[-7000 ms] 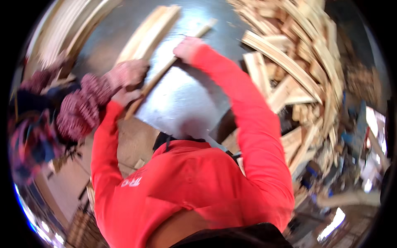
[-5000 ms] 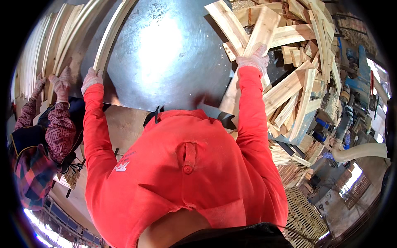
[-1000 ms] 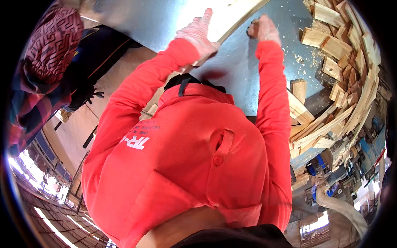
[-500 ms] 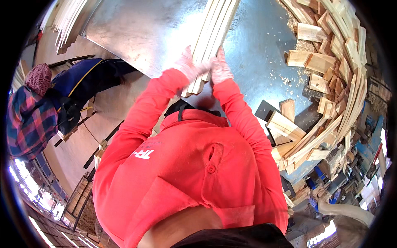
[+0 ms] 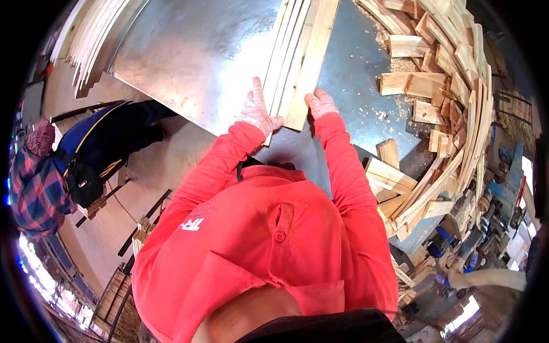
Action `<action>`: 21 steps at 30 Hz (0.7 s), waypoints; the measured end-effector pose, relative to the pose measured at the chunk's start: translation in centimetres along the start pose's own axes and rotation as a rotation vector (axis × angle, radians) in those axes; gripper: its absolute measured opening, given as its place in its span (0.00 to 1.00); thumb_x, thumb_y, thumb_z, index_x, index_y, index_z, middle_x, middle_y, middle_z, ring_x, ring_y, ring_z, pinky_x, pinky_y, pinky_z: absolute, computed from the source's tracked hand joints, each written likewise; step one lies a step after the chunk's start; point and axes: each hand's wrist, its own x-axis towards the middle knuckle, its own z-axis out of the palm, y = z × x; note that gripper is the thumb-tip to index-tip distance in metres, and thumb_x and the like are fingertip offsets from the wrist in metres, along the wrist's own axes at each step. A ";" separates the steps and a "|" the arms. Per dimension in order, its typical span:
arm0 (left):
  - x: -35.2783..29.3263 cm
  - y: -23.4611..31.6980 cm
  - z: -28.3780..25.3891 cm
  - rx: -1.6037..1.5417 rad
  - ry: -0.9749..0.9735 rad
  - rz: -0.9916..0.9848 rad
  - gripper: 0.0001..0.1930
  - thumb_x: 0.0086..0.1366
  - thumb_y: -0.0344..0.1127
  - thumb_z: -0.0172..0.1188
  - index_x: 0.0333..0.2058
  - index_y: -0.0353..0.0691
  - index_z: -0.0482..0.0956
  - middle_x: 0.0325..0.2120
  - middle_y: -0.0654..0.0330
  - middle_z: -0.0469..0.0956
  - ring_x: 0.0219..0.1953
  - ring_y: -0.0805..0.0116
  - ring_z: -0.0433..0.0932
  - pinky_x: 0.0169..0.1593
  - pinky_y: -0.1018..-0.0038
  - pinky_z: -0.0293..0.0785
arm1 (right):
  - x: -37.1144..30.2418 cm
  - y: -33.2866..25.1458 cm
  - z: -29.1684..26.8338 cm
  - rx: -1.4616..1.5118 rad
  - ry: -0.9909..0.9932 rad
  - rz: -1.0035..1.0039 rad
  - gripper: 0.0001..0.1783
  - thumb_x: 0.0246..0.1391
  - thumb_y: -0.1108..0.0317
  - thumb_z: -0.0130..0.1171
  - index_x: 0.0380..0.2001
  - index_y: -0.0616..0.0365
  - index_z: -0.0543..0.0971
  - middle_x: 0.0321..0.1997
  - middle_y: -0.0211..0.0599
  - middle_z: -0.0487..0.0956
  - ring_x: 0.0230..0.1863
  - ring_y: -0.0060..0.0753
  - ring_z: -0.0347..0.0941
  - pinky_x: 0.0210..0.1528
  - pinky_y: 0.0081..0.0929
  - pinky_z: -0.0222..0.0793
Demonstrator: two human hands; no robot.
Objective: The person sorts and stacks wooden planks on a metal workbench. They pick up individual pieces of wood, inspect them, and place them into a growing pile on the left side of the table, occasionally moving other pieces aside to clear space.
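Both gloved hands, left [image 5: 255,112] and right [image 5: 321,104], press flat, fingers extended, against the slats [image 5: 300,57] on the worktop [image 5: 194,51]; stiff, light wood, probably best squeezed at its near ends.

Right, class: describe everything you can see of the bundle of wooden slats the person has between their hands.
The bundle of wooden slats is several long, thin strips of pale, bare wood, laid side by side, edges aligned. It lies flat on the shiny metal tabletop, running away from the person and out of view at the top. Its near ends are roughly flush. The gloved left hand presses its left side and the gloved right hand its right corner. Loose offcuts lie apart from it to the right.
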 end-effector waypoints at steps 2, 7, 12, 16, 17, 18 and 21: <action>0.9 -1.9 0.7 -0.193 0.004 0.012 0.63 0.47 0.44 0.69 0.68 0.39 0.27 0.60 0.39 0.60 0.57 0.45 0.69 0.62 0.67 0.63 | -1.2 0.4 -1.5 -0.221 0.130 0.033 0.28 0.56 0.56 0.56 0.55 0.63 0.71 0.48 0.48 0.78 0.49 0.41 0.74 0.54 0.31 0.67; 3.0 -7.5 -4.8 0.034 -0.032 0.219 0.41 0.55 0.30 0.54 0.65 0.34 0.42 0.60 0.45 0.59 0.61 0.54 0.57 0.67 0.58 0.48 | -6.4 -4.2 -1.6 -0.748 0.427 0.158 0.26 0.56 0.58 0.54 0.56 0.60 0.71 0.53 0.53 0.76 0.53 0.55 0.72 0.54 0.37 0.68; 10.4 -23.2 -13.8 0.005 0.369 0.353 0.43 0.58 0.30 0.61 0.67 0.40 0.43 0.54 0.51 0.66 0.55 0.59 0.67 0.60 0.67 0.66 | -9.9 -5.9 -4.7 -1.187 0.380 0.123 0.28 0.58 0.60 0.50 0.62 0.50 0.63 0.52 0.50 0.76 0.48 0.53 0.75 0.48 0.44 0.72; 13.5 -32.8 -21.2 0.034 0.232 -0.048 0.49 0.52 0.29 0.66 0.67 0.44 0.43 0.55 0.45 0.69 0.51 0.50 0.75 0.54 0.59 0.72 | -11.7 -9.2 -8.4 -1.424 0.239 -0.206 0.22 0.54 0.69 0.49 0.54 0.45 0.68 0.45 0.39 0.78 0.43 0.45 0.77 0.40 0.41 0.75; 15.7 -39.2 -23.0 -0.022 0.232 -0.010 0.47 0.52 0.28 0.65 0.66 0.44 0.44 0.50 0.43 0.73 0.51 0.49 0.75 0.54 0.58 0.72 | -11.0 -9.9 -9.2 -1.477 0.199 -0.322 0.22 0.53 0.71 0.49 0.53 0.45 0.69 0.46 0.36 0.78 0.45 0.41 0.76 0.41 0.39 0.75; 17.4 -41.2 -26.0 0.215 0.120 -0.243 0.47 0.52 0.35 0.66 0.66 0.45 0.45 0.52 0.42 0.71 0.53 0.45 0.73 0.56 0.55 0.70 | -9.5 -9.8 -10.2 -1.477 0.131 -0.404 0.22 0.52 0.73 0.49 0.52 0.45 0.71 0.47 0.33 0.78 0.48 0.39 0.75 0.43 0.36 0.74; 9.0 -15.1 -16.9 0.803 0.698 0.314 0.44 0.57 0.52 0.63 0.66 0.45 0.50 0.61 0.49 0.63 0.64 0.50 0.60 0.64 0.59 0.61 | -6.1 -8.9 -10.9 -1.524 -0.005 -0.278 0.28 0.45 0.75 0.55 0.53 0.46 0.71 0.48 0.31 0.78 0.51 0.38 0.74 0.50 0.37 0.72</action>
